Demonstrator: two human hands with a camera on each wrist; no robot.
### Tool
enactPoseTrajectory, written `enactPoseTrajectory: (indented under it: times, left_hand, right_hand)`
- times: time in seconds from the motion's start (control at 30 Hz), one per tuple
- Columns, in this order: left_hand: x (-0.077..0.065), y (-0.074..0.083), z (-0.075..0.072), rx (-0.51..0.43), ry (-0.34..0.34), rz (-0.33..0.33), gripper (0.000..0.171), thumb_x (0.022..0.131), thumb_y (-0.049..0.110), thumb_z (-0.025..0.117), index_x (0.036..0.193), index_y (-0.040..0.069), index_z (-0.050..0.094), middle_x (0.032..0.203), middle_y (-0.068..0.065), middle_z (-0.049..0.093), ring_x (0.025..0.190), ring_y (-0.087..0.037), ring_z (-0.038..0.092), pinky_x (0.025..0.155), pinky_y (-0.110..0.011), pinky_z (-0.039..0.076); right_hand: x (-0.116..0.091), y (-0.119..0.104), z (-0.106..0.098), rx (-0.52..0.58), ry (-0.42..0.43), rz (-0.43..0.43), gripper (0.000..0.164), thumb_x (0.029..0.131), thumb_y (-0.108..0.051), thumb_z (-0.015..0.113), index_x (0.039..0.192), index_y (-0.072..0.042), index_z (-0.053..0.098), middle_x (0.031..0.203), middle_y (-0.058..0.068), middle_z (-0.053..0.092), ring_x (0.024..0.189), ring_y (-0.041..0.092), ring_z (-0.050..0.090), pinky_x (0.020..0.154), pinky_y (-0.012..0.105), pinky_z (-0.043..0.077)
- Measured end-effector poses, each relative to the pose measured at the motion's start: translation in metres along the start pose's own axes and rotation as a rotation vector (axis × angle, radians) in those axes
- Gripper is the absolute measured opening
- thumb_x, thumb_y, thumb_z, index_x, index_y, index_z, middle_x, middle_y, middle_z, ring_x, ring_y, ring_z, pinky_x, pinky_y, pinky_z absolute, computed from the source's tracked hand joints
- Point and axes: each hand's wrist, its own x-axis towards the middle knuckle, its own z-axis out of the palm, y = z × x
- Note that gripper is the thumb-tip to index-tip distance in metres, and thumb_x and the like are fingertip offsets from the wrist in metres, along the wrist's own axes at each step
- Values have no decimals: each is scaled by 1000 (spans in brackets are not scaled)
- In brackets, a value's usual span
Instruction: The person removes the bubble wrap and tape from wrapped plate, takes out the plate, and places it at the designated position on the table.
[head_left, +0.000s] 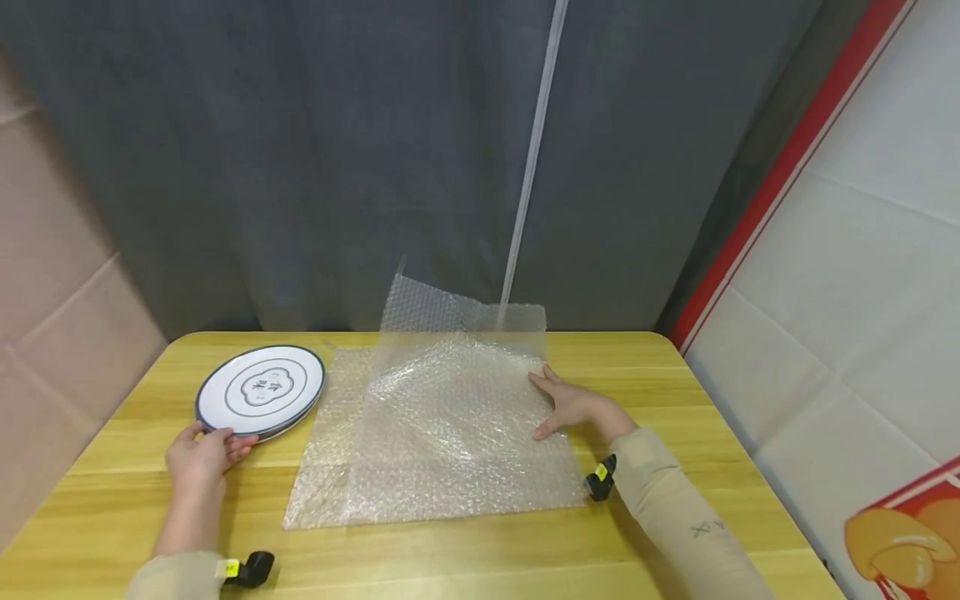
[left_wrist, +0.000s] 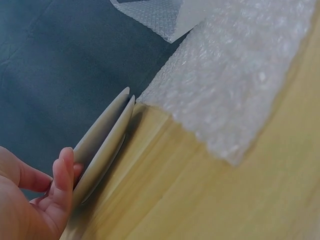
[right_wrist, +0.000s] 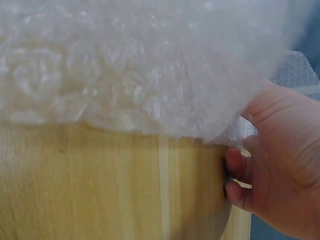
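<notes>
A white plate [head_left: 262, 387] with blue rings and a blue emblem lies at the table's left, with a second plate [left_wrist: 107, 155] directly beneath it. My left hand [head_left: 198, 454] pinches the near rim of the upper plate, its fingers reaching into the gap between the two. Clear bubble wrap [head_left: 465, 425] spreads over the middle of the table in overlapping layers, its far part standing up against the curtain. At the right edge of the wrap, my right hand [head_left: 573, 406] touches the sheet with thumb and fingers spread apart.
The wooden table [head_left: 450, 558] runs back to a dark grey curtain [head_left: 337, 167]. A pale panel [head_left: 60, 275] stands at the left, and a white one with a red border [head_left: 862, 275] at the right.
</notes>
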Motion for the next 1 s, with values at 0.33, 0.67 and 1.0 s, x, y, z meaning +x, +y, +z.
enactPoseTrajectory:
  times: [0.33, 0.67, 1.0]
  left_hand:
    - [1, 3, -8, 173, 29, 92, 70, 92, -3, 37, 150, -2, -2, 55, -3, 61, 49, -18, 64, 55, -32, 57]
    - [6, 2, -11, 377, -3, 145, 71, 89, -2, 37, 148, -8, -1, 57, -5, 59, 48, -20, 62, 51, -33, 56]
    - [8, -3, -11, 464, -7, 150, 68, 90, 0, 36, 147, -9, 1, 61, -8, 58, 50, -20, 61, 50, -32, 56]
  right_hand:
    - [0, -1, 1, -2, 3, -4, 116, 68, -43, 85, 154, -11, 14, 156, 21, -9, 141, 41, 8, 111, 55, 19]
    - [-1, 0, -1, -12, -1, -1, 116, 68, -43, 84, 154, -10, 14, 156, 21, -10, 141, 41, 7, 111, 55, 19]
    - [1, 2, 0, -13, -2, -1, 116, 68, -43, 84, 154, -10, 14, 156, 21, -9, 141, 41, 8, 111, 55, 20]
